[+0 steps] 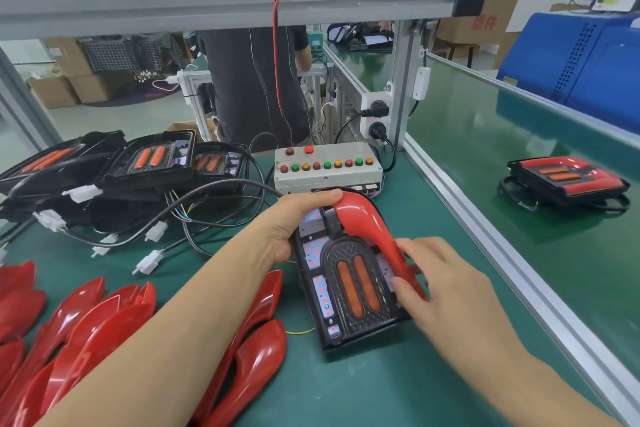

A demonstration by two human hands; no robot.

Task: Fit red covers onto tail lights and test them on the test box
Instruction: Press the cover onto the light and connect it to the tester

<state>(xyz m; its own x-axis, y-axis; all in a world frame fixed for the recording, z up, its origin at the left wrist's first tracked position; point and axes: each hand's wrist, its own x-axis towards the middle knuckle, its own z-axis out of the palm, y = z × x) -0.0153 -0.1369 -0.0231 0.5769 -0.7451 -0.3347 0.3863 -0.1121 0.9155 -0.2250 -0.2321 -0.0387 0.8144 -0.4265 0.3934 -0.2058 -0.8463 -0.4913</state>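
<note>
- The green bench (381, 385) carried everything; the tail light (349, 291) I was working on lay near its middle, just in front of the test box (329, 166).
- My left hand (294, 225) gripped the light's far left corner, thumb lying along the top edge, while my right hand (446, 284) pinched the red cover (367, 229) against the right edge, fingers curled round it.
- The cover was seated only along the top and right; I judged it could snap in skewed if I pressed the right side before the left leg dropped in.
- Uncovered lights (152, 163) and their tangled cables (194, 218) crowded the left; a stray plug could snag under the housing.
- Spare covers (90, 315) lay heaped near my left forearm and could be knocked.
- A finished light (564, 180) sat well apart on the belt to the right.
</note>
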